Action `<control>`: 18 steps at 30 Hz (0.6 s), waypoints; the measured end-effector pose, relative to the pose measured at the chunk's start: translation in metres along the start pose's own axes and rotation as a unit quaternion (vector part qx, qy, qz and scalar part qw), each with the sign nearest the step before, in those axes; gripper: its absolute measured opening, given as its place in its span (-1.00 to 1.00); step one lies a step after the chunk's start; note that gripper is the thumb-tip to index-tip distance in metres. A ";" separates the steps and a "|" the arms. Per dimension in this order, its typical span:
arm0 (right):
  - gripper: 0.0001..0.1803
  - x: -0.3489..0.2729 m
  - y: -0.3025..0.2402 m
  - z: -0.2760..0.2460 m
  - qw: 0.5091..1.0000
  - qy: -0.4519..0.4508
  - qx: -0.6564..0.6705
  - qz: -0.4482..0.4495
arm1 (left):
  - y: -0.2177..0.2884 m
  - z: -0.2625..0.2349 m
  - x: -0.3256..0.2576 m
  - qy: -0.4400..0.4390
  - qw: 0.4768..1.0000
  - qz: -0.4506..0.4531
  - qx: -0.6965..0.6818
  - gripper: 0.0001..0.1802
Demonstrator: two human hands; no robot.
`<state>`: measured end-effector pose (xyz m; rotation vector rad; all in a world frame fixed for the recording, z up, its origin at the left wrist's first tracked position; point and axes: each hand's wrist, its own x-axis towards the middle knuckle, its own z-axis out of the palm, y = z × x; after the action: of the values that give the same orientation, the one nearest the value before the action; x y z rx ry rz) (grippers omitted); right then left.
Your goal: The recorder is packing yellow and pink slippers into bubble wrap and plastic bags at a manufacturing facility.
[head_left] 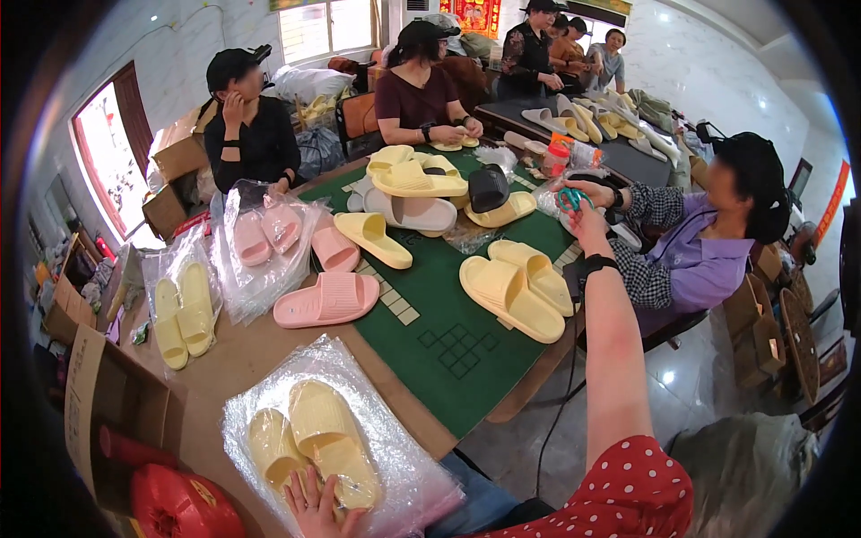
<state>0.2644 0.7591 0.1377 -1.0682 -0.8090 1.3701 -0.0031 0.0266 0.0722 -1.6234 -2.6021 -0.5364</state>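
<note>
From afar I am watching a brown table (251,359) bearing a green mat (404,359). Bagged yellow slippers (323,421) are lying at seven o'clock, another bagged pair (195,309) at nine, bagged pink slippers (282,229) at ten; a loose yellow pair (502,291) is sitting at three, a slipper pile (421,179) at twelve.

a small workshop, with slippers (327,417), clear bags (408,475), cardboard boxes (179,154) and workers (417,94) around a green-topped table (413,363)
</note>
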 end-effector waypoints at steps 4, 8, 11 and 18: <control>-0.76 0.016 0.004 -0.010 0.996 -0.028 0.073 -0.033 | -0.001 -0.003 -0.004 -0.008 1.000 -0.003 0.002 -0.23; -0.85 0.024 -0.003 -0.029 0.984 -0.036 0.135 -0.114 | 0.001 0.002 0.000 0.005 1.000 0.012 -0.007 -0.24; -0.89 0.016 -0.033 -0.070 0.978 -0.169 -0.015 -0.118 | -0.001 0.016 0.007 0.013 0.999 0.045 -0.019 -0.23; -0.72 -0.298 0.022 0.050 0.937 -0.312 -0.119 -0.106 | -0.010 0.018 -0.006 0.008 1.000 0.004 0.003 -0.21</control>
<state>0.1867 0.4689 0.1748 -0.6881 -1.5429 1.4623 -0.0063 0.0226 0.0514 -1.6205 -2.5828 -0.5386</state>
